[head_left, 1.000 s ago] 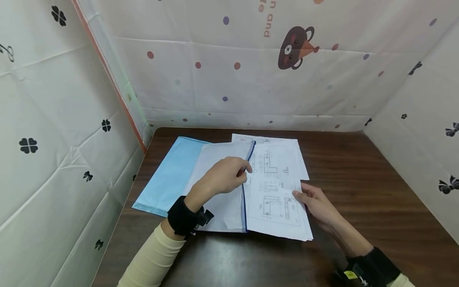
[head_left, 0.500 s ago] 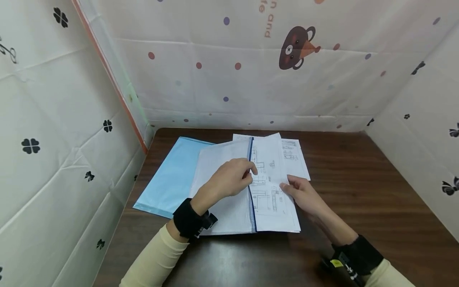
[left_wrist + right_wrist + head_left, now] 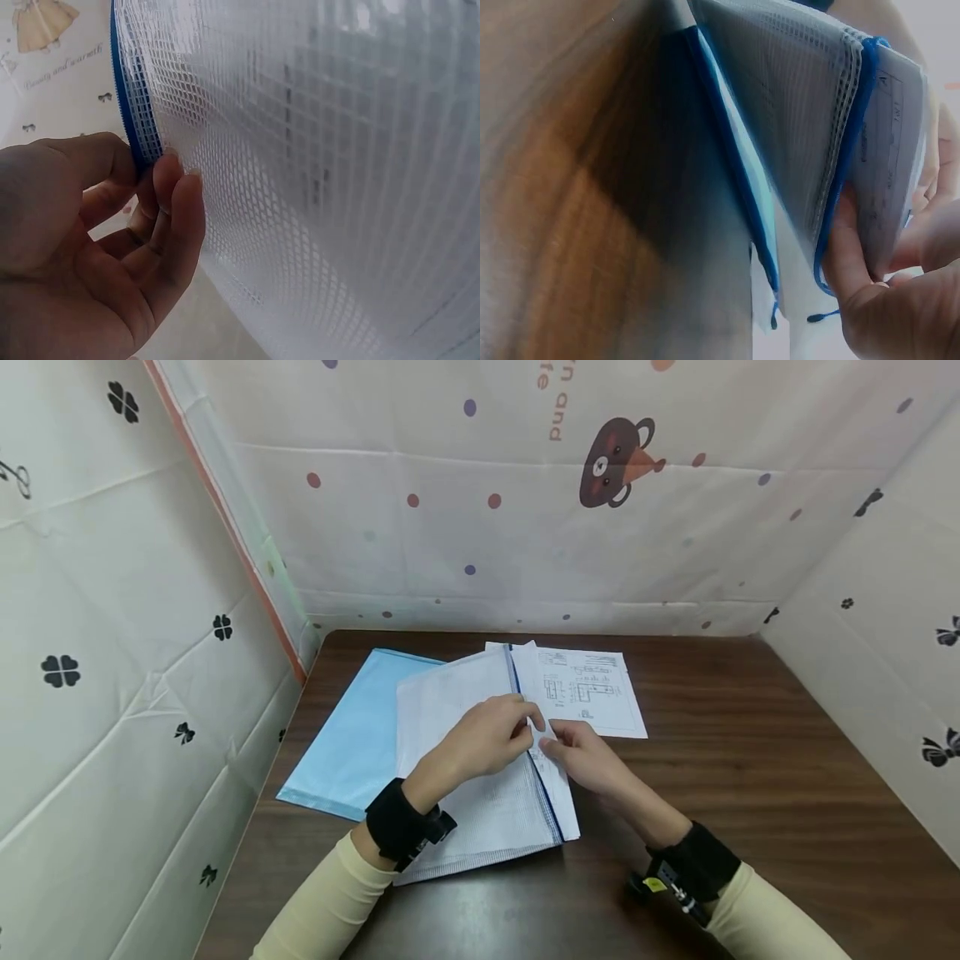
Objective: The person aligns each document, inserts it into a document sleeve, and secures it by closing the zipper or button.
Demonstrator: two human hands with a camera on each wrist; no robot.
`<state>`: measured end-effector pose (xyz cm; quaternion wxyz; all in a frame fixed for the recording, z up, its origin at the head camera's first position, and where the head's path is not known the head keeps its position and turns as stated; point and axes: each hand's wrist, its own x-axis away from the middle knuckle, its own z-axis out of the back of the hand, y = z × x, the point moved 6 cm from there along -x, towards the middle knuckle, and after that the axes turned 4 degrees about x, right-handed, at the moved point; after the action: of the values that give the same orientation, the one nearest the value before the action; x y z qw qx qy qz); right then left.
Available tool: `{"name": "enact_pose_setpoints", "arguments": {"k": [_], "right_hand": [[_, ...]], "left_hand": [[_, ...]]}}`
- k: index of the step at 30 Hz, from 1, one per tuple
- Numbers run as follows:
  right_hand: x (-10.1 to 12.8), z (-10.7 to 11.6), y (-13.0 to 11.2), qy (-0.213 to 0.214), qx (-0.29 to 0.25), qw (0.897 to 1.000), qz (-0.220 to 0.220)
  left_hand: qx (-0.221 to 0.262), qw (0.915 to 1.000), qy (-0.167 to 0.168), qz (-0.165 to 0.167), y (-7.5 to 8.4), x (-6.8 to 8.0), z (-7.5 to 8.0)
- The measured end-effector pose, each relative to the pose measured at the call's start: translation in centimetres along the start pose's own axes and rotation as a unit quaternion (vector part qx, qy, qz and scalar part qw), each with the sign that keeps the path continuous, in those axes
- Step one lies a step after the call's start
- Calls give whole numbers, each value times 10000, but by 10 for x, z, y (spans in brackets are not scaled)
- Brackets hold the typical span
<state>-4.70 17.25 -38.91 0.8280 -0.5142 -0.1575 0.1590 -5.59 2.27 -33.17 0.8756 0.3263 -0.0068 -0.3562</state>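
A white mesh zipper pouch [image 3: 465,814] with a blue zipper edge lies tilted in front of me, its opening towards the right. My left hand [image 3: 487,735] pinches that edge near its middle; in the left wrist view, thumb and fingers meet at the blue strip [image 3: 127,97]. My right hand [image 3: 592,764] grips a stack of printed drawing sheets [image 3: 561,802] by the right side. Most of the stack is inside the pouch, and a narrow strip sticks out past the zipper. The right wrist view shows the sheets [image 3: 892,127] between the pouch's blue edges.
Left of the pouch and partly under it is a light blue flat pouch or folder [image 3: 352,735]. Behind my right hand a loose drawing sheet [image 3: 600,693] lies on the brown wooden table [image 3: 720,735]. Patterned white sheeting [image 3: 450,535] walls the table at the back and sides.
My right hand has moved left, sliding the sheets into the pouch and uncovering the loose sheet behind. The pouch has turned slightly, its near edge now lower. My left hand has shifted slightly right.
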Motion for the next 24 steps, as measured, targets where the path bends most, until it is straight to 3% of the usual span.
{"name": "enact_pose_setpoints", "arguments": {"k": [7, 13, 20, 24], "right_hand": [[-9, 0, -11, -270, 199, 9994, 111], [-20, -9, -24, -222, 187, 9992, 275], [-23, -16, -23, -350, 83, 9989, 286], [-23, -16, -21, -265, 186, 9991, 274]], "left_hand": [[42, 9982, 555, 209, 3, 0, 14], [204, 9993, 197, -232, 11, -1, 6], [214, 9988, 382, -208, 9, 1, 13], [192, 9983, 547, 45, 5, 3, 19]]}}
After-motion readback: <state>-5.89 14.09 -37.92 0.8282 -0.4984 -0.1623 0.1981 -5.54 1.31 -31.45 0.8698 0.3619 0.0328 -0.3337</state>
